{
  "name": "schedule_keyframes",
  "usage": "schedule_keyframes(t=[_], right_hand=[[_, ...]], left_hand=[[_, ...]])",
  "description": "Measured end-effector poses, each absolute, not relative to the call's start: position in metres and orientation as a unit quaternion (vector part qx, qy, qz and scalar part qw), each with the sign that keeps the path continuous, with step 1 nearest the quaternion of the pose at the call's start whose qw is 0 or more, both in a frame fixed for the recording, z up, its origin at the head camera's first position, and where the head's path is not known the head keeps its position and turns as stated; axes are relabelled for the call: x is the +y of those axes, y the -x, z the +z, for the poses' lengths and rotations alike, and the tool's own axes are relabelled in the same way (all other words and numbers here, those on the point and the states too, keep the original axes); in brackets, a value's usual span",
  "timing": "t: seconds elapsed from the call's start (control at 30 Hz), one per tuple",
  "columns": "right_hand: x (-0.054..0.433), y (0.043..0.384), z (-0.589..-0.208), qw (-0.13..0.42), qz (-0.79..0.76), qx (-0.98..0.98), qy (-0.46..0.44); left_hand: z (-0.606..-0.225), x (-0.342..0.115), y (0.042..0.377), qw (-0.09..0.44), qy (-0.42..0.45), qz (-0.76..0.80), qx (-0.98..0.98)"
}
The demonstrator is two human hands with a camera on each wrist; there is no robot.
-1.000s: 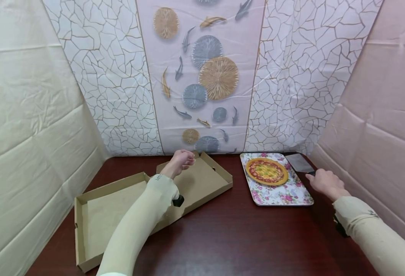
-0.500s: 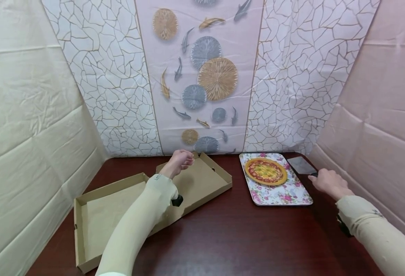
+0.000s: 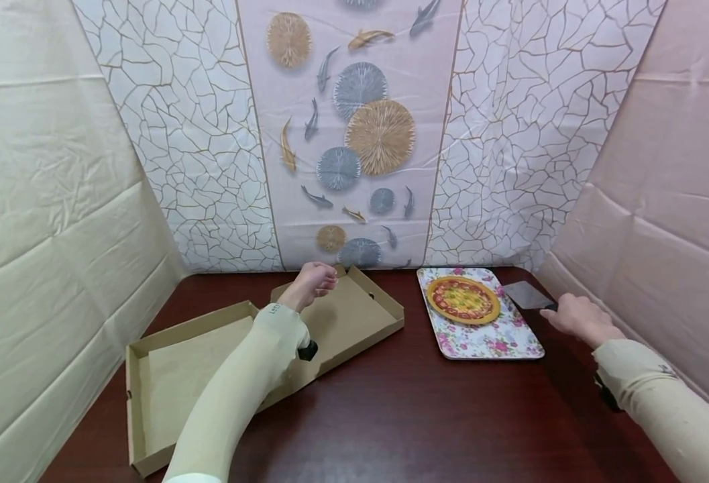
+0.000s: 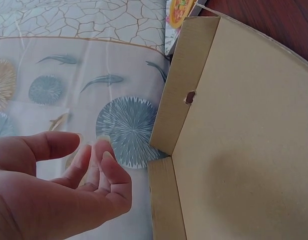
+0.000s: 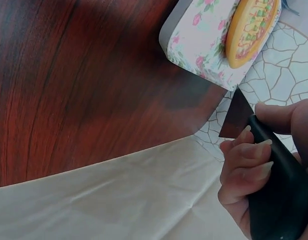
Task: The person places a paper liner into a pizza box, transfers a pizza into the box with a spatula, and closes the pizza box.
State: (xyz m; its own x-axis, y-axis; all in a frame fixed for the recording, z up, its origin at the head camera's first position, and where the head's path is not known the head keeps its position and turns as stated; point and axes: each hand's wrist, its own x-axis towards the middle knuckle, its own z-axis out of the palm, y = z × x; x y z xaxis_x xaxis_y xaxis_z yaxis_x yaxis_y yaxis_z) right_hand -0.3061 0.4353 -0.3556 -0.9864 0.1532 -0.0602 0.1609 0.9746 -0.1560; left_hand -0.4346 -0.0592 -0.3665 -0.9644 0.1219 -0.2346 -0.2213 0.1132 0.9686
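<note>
My right hand (image 3: 585,316) grips the black handle (image 5: 281,185) of a spatula, its fingers and thumb curled round it. The flat metal blade (image 3: 526,295) points left, its far corner at the right edge of a floral tray (image 3: 496,347). A round pizza (image 3: 463,300) with an orange crust lies on that tray, toward its far side. Over the raised flap of an open cardboard pizza box (image 3: 345,315), my left hand (image 3: 313,283) hovers with loosely curled fingers. In the left wrist view nothing is between the fingers (image 4: 121,177) and thumb.
The other half of the pizza box (image 3: 191,382) lies open at the left, partly hidden by my left sleeve. Dark red tabletop (image 3: 414,409) stretches between box and tray. A patterned cloth wall (image 3: 499,168) stands behind, with pale cloth sides (image 3: 662,261) left and right.
My right hand has drawn slightly right, and the spatula blade has come a little toward me along the tray's right edge. The left hand, box and pizza stay as they were.
</note>
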Motion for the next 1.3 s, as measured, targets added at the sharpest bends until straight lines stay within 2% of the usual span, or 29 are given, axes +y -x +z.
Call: schedule_keyframes(t=[0.37, 0.63, 0.93, 1.07, 1.2, 1.3], right_hand=[[0.433, 0.301, -0.346, 0.035, -0.053, 0.998, -0.025], [0.432, 0.296, -0.341, 0.053, -0.066, 0.996, -0.023], [0.432, 0.291, -0.334, 0.073, -0.076, 0.994, -0.028], [0.433, 0.289, -0.333, 0.076, -0.084, 0.993, -0.025], [0.434, 0.289, -0.334, 0.078, -0.091, 0.992, -0.025], [0.435, 0.289, -0.335, 0.075, -0.095, 0.992, -0.018]], left_hand=[[-0.371, -0.070, 0.435, 0.120, 0.042, 0.651, 0.748], [-0.376, -0.074, 0.434, 0.107, 0.038, 0.628, 0.770], [-0.380, -0.083, 0.429, -0.002, -0.014, 0.387, 0.922], [-0.383, -0.086, 0.427, -0.032, -0.036, 0.301, 0.952], [-0.385, -0.087, 0.426, -0.043, -0.046, 0.261, 0.963], [-0.387, -0.087, 0.427, -0.028, -0.046, 0.247, 0.968]])
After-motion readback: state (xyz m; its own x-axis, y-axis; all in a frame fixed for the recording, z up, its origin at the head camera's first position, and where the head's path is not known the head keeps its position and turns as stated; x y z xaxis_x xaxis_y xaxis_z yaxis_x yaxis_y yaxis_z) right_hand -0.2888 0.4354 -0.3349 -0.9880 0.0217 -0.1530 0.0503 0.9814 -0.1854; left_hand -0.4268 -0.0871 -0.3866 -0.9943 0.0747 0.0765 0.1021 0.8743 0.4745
